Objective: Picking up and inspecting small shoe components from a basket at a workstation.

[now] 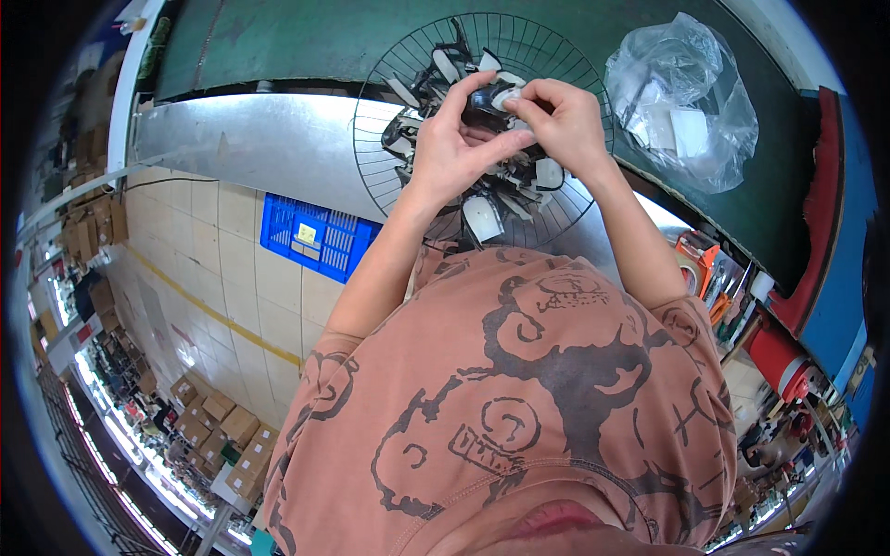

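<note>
Both hands are raised over a round black wire basket point(369, 165) heaped with black and white plastic parts point(482, 218). My left hand point(454, 144) is closed around a glossy black curved part point(482, 109), with its index finger along the far side and its thumb stretched toward my right hand. Thumb and fingertips of my right hand point(564, 120) pinch a small white piece point(505, 98) against that black part. Whether the white piece is joined to the black part I cannot tell. My fingers hide some of both.
A clear plastic bag point(686, 102) holding white pieces lies on the green work surface point(287, 42), right of the basket. Along the near side runs a metal ledge point(250, 139). A blue crate point(320, 236) stands lower left. Tools and tape point(709, 278) sit at the right.
</note>
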Demonstrator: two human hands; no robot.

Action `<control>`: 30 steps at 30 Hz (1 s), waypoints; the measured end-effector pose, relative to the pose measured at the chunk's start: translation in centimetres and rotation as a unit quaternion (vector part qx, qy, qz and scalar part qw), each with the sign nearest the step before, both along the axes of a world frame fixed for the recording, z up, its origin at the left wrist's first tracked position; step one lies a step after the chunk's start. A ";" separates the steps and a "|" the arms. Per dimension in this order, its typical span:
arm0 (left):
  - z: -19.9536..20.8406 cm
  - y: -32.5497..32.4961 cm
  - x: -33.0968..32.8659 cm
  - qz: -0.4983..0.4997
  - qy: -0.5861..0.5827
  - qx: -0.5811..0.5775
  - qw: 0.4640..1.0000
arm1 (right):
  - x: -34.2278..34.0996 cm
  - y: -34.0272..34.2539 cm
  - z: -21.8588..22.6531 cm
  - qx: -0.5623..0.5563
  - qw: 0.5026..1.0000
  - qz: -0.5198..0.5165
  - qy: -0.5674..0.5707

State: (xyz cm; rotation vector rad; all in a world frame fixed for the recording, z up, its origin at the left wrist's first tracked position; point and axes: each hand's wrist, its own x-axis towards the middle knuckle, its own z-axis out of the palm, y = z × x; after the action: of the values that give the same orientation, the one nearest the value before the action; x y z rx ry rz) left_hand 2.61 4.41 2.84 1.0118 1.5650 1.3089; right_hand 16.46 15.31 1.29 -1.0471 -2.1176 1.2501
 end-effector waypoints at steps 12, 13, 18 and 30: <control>0.1 -0.3 -0.9 0.047 -0.133 0.059 0.988 | 0.8 -1.6 0.8 -0.229 0.955 0.066 0.178; 0.2 -0.2 -0.8 0.045 -0.160 0.071 0.984 | 1.1 -1.7 1.0 -0.313 0.922 0.063 0.219; -0.7 -1.0 -5.2 0.087 -0.172 0.031 0.981 | 3.4 -0.2 4.4 -0.172 0.938 0.048 0.297; 1.1 -1.0 -2.5 0.046 -0.274 0.022 0.960 | 0.3 -2.2 3.6 -0.174 0.973 0.019 0.152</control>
State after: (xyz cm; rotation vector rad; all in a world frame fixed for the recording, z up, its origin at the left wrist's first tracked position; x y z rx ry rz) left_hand 0.14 3.38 3.92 0.5353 1.1668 1.5328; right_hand 16.76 13.09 4.91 -0.8817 -1.7336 1.7228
